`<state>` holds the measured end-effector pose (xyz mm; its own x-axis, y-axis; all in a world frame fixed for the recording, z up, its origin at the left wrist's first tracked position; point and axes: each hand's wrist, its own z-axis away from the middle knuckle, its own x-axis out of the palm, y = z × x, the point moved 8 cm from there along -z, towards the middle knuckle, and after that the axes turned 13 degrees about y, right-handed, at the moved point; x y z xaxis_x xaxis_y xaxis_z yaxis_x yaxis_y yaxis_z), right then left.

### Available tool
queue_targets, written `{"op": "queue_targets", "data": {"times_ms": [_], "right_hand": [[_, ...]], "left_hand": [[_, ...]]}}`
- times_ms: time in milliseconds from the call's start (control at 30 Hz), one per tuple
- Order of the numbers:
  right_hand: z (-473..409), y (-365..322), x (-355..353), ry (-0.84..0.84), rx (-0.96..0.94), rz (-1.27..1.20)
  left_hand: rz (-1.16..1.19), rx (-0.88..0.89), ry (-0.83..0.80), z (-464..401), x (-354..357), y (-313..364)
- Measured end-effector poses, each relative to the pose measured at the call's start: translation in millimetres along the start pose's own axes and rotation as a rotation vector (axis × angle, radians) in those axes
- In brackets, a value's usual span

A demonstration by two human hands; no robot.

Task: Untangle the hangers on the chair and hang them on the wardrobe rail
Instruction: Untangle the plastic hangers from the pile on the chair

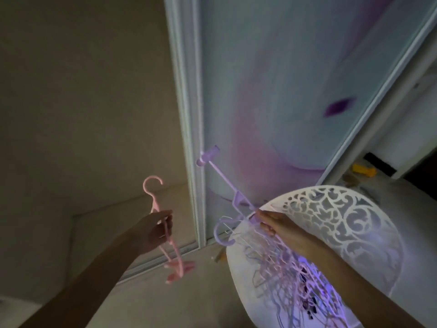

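**Two hangers being held clear of the tangled heap**

A pink hanger (165, 235) is being held in the left hand (151, 230), whose grip is being pinched around the neck just below the hook; the hook is being pointed upward and the clips are hanging below the hand. A lilac clip hanger (224, 183) is being held by the right hand (279, 227), the grip being curled around its lower end, so that its bar is being angled up and to the left. The rest of the tangled hangers (290, 275) are lying heaped on the seat of a white chair (343, 223) with a lacy cut-out back, directly under the right forearm. Behind the chair, a sliding wardrobe door (272, 91) printed in blue and purple is being shown, with a beige wall (82, 91) beside it.
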<state>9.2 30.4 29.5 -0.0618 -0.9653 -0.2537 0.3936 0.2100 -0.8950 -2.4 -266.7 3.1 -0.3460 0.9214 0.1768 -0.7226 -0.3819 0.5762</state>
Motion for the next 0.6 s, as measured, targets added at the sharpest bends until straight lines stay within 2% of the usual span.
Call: {"op": "queue_targets", "data": {"times_ms": [100,233,367,467,600], "right_hand": [[7.5,-25.0,78.3,-0.140,0.107,-0.145],[34.4,-60.3,188.2,-0.468,0.267,-0.207],[64.5,-109.8,265.7,-0.655,0.251,-0.025],[80.6,-143.4,298.4,-0.728,0.221,0.090],[87.5,-193.6,313.4,-0.743,0.135,0.194]], "left_hand": [[0.243,0.009,-0.024,21.2,-39.0,23.1],[0.280,0.152,-0.080,45.2,-106.7,69.4],[0.225,0.271,-0.247,76.3,-165.0,119.3],[0.130,0.224,-0.241,91.5,-206.2,143.8],[-0.140,0.193,-0.299,100.2,-245.2,169.8]]}}
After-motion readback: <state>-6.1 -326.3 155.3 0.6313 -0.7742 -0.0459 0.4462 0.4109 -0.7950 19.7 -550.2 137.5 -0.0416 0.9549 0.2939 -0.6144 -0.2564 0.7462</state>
